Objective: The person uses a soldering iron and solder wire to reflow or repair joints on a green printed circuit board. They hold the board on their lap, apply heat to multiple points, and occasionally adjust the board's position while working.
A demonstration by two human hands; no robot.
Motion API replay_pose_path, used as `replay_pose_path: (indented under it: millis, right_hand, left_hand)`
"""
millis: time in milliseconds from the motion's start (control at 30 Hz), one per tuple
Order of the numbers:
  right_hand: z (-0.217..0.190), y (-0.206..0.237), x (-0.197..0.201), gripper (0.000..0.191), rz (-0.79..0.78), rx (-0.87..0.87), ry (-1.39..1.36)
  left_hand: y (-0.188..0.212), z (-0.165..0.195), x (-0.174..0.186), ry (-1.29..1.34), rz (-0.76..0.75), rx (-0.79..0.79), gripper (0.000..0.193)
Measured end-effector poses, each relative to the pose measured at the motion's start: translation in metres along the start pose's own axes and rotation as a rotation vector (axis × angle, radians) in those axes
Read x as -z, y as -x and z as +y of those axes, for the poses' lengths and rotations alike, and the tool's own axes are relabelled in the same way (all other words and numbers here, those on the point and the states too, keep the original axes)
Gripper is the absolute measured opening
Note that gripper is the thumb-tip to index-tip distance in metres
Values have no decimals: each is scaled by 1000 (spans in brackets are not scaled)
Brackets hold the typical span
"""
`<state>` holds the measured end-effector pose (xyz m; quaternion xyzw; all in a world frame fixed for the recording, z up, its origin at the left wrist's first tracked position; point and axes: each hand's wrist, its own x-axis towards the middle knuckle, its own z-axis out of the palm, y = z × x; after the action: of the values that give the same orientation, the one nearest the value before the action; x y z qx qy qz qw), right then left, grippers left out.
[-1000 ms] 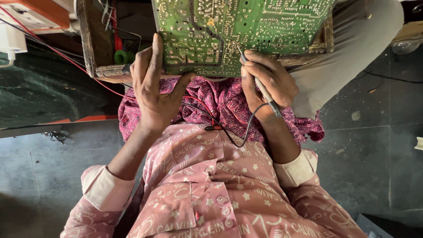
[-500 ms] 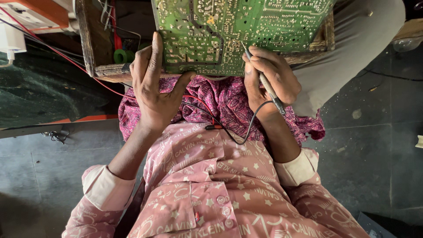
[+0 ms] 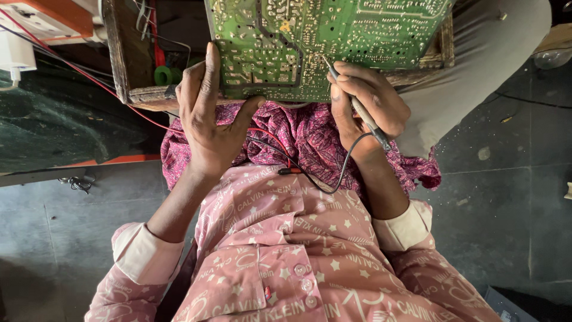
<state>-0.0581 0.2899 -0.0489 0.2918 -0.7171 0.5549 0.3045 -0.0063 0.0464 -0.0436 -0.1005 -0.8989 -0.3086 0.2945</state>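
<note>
soft even daylight, sharp img

No screens or signs showed. Upper left corner of the frame held an orange-and-white box [image 3: 36, 18] with a printed panel, only partly in view, and just below it at the left edge a small white boxy item [image 3: 15, 53]; whether either was a package could not be told.

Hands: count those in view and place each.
2. The left hand grips the near left edge of the green circuit board; the right hand holds a probe against the board's near edge. No others show.
</note>
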Motion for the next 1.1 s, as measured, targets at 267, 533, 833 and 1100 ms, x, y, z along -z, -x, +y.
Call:
replay_pose_path:
  millis: [267,533,833,1100]
  right_hand:
    - [1,-2,1,9,-13,30,7]
    - [4,0,1,8,2,4,-13]
    - [4,5,-6,8,59,20,59]
    - [-1,5,-6,8,44,16,36]
  left_hand:
    - [0,-1,-2,3,-4,-7,90]
    - [-1,0,-2,4,-5,10,89]
    - [0,-1,-3,2,-2,-4,90]
    - [1,-2,0,-6,2,-15,89]
